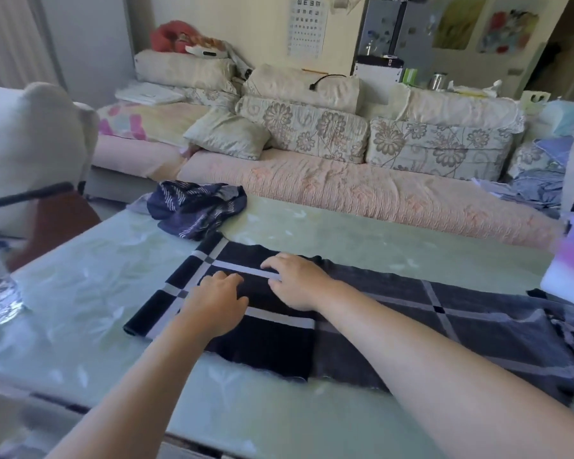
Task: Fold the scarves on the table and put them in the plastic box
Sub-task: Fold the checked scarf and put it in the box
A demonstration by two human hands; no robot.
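**A:** Which way does the scarf lie?

**B:** The dark plaid woollen scarf with pale stripes (411, 313) lies flat on the pale green, leaf-patterned counter (96, 279). Its long axis runs left to right. The left end is doubled over onto itself, and the right end reaches the counter's right side.

**A:** How many scarves are there?

**B:** Two. The second is a thin navy scarf with white striping (196, 207), crumpled at the far left of the counter and just beyond the plaid one's corner.

**A:** And the hands?

**B:** Both hands rest palm down on the folded part. The left hand (217, 301) and right hand (295, 281) sit close together, fingers loosely spread and slightly bent. They press on the cloth and pinch nothing.
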